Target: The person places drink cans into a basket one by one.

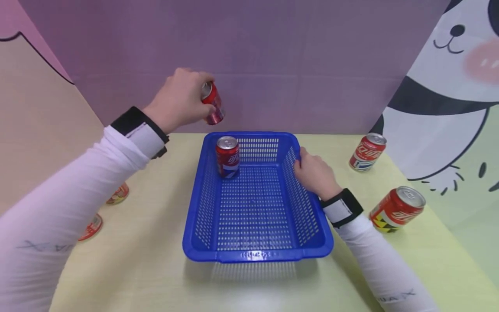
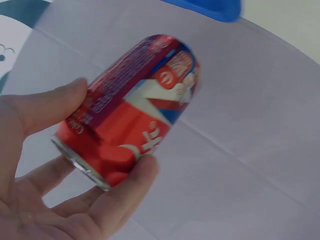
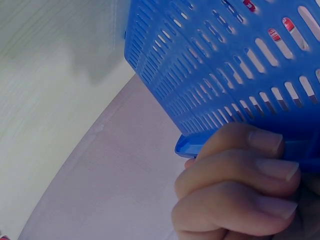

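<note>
In the head view my left hand (image 1: pixel 181 102) grips a red soda can (image 1: pixel 213 106) by its side, tilted in the air beyond the far left corner of the blue basket (image 1: pixel 257 255). The left wrist view shows thumb and fingers around the end of that can (image 2: pixel 135 110), its printed side facing the camera. My right hand (image 1: pixel 316 173) holds the basket's right rim near the far end. Seen from the right wrist, the fingers (image 3: pixel 235 185) curl over the rim beside the slotted wall (image 3: pixel 200 65). One red can (image 1: pixel 228 157) stands upright inside, at the basket's far left.
On the pale table (image 1: pixel 128 260), to the right of the basket, stand a red can (image 1: pixel 367 151) and a nearer red can with a checkered band (image 1: pixel 397 209). Two red-rimmed objects (image 1: pixel 118 193) are partly hidden behind my left sleeve. A purple wall panel (image 1: pixel 249 65) rises behind the table.
</note>
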A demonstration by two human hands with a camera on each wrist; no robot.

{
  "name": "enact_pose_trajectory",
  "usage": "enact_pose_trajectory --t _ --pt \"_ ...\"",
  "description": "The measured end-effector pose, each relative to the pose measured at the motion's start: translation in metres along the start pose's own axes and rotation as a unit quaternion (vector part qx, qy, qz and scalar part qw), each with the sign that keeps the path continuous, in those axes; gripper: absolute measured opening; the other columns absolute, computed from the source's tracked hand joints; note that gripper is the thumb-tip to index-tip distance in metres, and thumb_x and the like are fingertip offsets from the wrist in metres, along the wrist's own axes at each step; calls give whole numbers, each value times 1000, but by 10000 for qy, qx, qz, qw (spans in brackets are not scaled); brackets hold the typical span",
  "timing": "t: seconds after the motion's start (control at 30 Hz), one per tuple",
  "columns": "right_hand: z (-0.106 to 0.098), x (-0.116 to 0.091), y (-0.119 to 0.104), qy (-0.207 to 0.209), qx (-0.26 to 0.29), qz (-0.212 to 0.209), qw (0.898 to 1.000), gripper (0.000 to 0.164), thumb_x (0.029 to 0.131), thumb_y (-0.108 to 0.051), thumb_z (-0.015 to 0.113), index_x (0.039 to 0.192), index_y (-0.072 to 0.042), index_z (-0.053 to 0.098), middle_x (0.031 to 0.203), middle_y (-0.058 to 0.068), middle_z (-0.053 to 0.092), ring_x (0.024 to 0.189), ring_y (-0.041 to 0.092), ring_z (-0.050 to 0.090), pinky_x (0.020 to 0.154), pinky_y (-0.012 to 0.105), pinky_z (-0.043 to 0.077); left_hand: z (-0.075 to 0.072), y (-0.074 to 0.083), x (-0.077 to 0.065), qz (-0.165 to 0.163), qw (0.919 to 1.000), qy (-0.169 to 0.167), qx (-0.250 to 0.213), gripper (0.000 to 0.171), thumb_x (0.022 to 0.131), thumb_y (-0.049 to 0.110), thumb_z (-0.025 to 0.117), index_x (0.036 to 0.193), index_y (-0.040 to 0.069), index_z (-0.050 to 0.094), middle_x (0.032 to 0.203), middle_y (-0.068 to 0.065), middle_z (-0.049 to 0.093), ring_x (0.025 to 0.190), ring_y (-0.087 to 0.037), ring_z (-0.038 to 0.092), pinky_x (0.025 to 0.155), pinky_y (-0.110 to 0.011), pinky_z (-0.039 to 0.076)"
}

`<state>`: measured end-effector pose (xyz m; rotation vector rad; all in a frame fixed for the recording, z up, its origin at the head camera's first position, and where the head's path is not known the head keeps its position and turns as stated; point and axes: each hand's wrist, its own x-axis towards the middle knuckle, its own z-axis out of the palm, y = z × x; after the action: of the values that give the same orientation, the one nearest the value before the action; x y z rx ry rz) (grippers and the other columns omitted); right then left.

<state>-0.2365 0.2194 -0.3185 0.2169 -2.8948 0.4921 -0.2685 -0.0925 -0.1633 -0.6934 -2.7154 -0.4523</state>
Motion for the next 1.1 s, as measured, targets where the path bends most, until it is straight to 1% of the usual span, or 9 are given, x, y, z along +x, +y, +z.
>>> enact_pose_trajectory --t 0.13,0.27,0.4,0.47,0.57,0.77,0.9,1.0,1.1 --pt "0 2 0 -47 -6 41 10000 47 100 -18 45 137 10 43 95 31 63 72 38 65 52 52 51 4 17 7 386 9990 240 22 60 88 15 72 142 2 50 129 -25 55 112 -38 58 90 -46 52" --pt "1 2 -2 -41 -34 61 10000 48 100 -19 45 138 10 43 95 31 63 73 39 65 53 53 51 10 31 11 841 9955 426 84 59 88 16 71 142 4 50 130 -22 55 114 -34 58 94 -42 50" --pt "1 1 -4 -49 -42 101 9999 50 100 -19 45 140 10 41 100 33 63 78 42 66 56 55 52 20 44 17 1215 9916 401 196 58 89 16 71 142 5 52 132 -21 55 117 -34 55 97 -41 48" --pt "1 2 -5 -57 -52 122 9999 51 100 -19 45 141 10 40 102 34 63 80 43 66 57 56 52 26 50 20 1351 9901 288 260 57 88 17 71 141 5 53 131 -20 55 117 -33 55 97 -41 48" --pt "1 2 -6 -53 -77 130 9999 52 100 -19 45 142 11 39 106 35 62 82 44 66 59 57 53 37 56 22 1482 9884 28 322 58 88 20 73 141 7 53 131 -18 56 117 -32 55 97 -40 48" --pt "1 2 -6 -69 -111 131 9998 54 100 -20 45 143 12 37 106 35 62 78 42 66 58 56 53 65 63 19 1495 9870 -492 329 60 85 21 77 140 10 55 129 -14 58 116 -29 56 96 -39 49" --pt "1 3 -6 -125 -113 190 9997 54 100 -20 45 144 11 36 105 35 62 78 41 66 57 55 53 81 64 19 1624 9826 -789 428 57 84 20 79 136 12 58 123 -12 60 112 -27 58 95 -38 50" --pt "1 3 -5 -149 -100 222 9996 54 100 -20 45 144 11 36 107 35 62 81 42 66 59 56 53 92 62 21 1746 9782 -1008 508 56 82 17 80 134 13 60 120 -10 62 110 -26 58 95 -39 49" --pt "1 2 -5 -154 -87 222 9996 55 100 -20 44 144 11 36 108 35 62 83 43 66 60 57 53 100 59 24 1739 9756 -1226 544 56 81 16 80 133 12 62 118 -10 62 109 -26 58 93 -40 49"
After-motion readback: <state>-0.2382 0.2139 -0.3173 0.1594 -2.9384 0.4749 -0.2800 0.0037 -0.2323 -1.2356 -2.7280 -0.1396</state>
